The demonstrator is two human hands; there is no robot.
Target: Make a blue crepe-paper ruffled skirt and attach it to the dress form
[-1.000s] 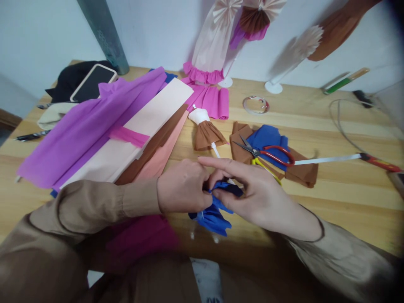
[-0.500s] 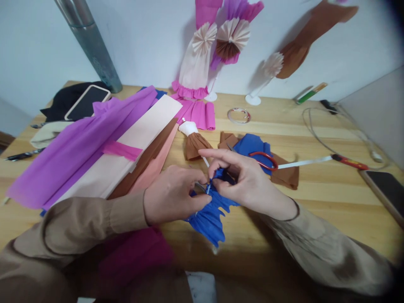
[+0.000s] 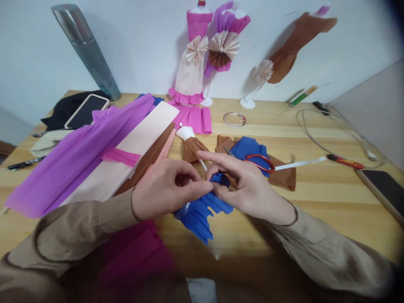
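Both hands meet over the near middle of the wooden table (image 3: 315,202). My left hand (image 3: 164,191) pinches the top of a gathered piece of blue crepe paper (image 3: 197,212) with thumb and fingers. My right hand (image 3: 244,185) pinches the same blue paper from the right, its index finger stretched out to the left. The paper fans out downward below the hands. Just behind them lies a small white doll form with a brown paper skirt (image 3: 191,145).
Purple, peach, brown and pink paper sheets (image 3: 94,151) lie at left. Red-handled scissors (image 3: 260,162) rest on blue and brown scraps. A tape roll (image 3: 234,119), dressed paper dolls (image 3: 202,63), a cable, two phones (image 3: 86,110) and a metal tube (image 3: 83,48) stand around.
The view has tilted up, showing more of the wall and dolls. My hands have shifted slightly left along the blue paper and keep their pinch on it.
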